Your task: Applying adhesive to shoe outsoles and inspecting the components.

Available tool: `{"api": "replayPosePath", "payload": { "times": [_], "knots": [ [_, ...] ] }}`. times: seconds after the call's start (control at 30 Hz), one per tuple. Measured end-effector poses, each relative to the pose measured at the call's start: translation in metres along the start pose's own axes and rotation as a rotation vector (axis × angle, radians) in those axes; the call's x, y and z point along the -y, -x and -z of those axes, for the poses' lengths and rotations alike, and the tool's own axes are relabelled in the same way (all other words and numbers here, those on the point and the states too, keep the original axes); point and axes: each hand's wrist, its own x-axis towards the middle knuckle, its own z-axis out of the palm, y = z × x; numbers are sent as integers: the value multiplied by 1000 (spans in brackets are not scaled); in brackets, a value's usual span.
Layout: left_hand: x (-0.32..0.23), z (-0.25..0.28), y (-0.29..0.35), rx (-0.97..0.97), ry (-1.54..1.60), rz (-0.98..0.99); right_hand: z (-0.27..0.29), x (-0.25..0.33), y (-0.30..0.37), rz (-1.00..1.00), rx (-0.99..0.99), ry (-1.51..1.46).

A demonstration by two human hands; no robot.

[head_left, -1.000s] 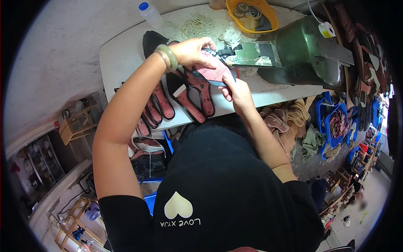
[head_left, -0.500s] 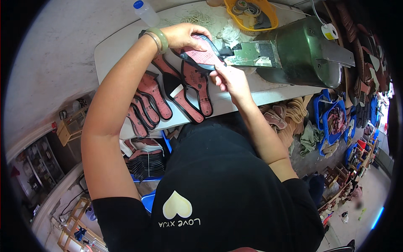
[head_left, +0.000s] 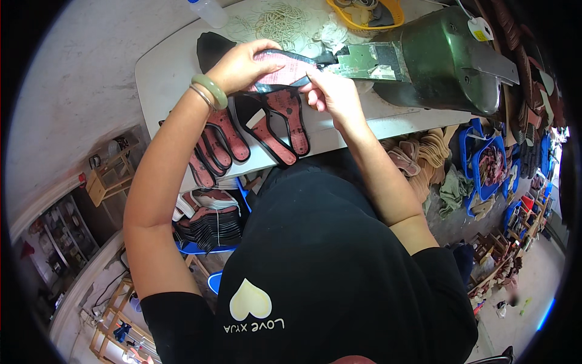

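Between my two hands is a shoe insole (head_left: 284, 68) with a pink underside and black edging, its tip end up against the narrow arm of a green machine (head_left: 418, 70). My left hand (head_left: 242, 65), with a green bangle and a metal one at its wrist, grips the insole's left part, thumb on the pink face. The fingers of my right hand (head_left: 332, 96) pinch its black edge close to the machine. Just below, more pink insoles with black edges (head_left: 297, 124) lie in a row on the white table (head_left: 339, 145). A black piece (head_left: 213, 50) rests behind my left hand.
Beyond my hands are a heap of pale cords (head_left: 282, 27), a yellow basket (head_left: 388, 15) and a clear bottle with a blue cap (head_left: 209, 13). Bundled black pieces (head_left: 209, 227) sit below the table's left edge. Blue crates (head_left: 488, 164) and stacked tan pieces (head_left: 433, 155) are at right.
The insole has turned to lie closer to level along the machine's arm. My left hand has swung lower on its left end, while my right hand keeps pinching its edge.
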Motion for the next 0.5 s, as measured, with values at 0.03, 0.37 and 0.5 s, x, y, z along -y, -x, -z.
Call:
{"api": "replayPosePath", "payload": {
  "times": [0.03,0.37,0.5],
  "knots": [
    [3,-3,6,-8,23,104,1,-1,1,13,1,-5],
    [28,-55,28,-401,22,-13,12,-2,5,59,44,5],
    [19,-83,39,-544,82,45,16,0,12,36,25,76]
  ]
}}
